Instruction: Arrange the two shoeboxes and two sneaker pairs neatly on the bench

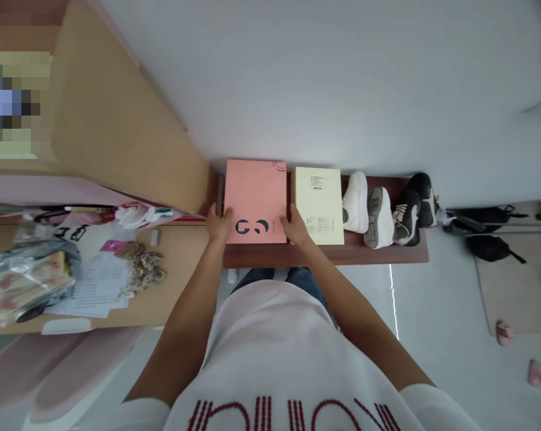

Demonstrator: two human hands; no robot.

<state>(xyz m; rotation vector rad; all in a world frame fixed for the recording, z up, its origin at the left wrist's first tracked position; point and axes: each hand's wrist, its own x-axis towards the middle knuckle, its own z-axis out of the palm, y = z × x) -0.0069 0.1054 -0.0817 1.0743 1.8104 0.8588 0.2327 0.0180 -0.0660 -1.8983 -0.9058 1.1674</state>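
Observation:
A pink box [256, 191] with dark lettering lies on the left part of a brown wooden shelf [270, 257] against the wall. My left hand [219, 224] grips its left side near the front corner. At the opposite side, my right hand [296, 226] closes on the box's right edge, in the narrow space beside a cream box [319, 203] with printed labels. Fingertips of both hands are partly hidden along the box's sides. White shoes [355, 202], grey-and-white shoes [379, 216] and black shoes [407, 215] stand in a row farther right.
A desk [181, 281] to the left carries papers [95, 287], a plastic-wrapped bundle [28, 287] and a patterned scrunchie [149, 269]. A tan panel [118, 108] rises beside the shelf. Black bags [490, 246], a mat [517, 287] and pink slippers [504, 332] are at right.

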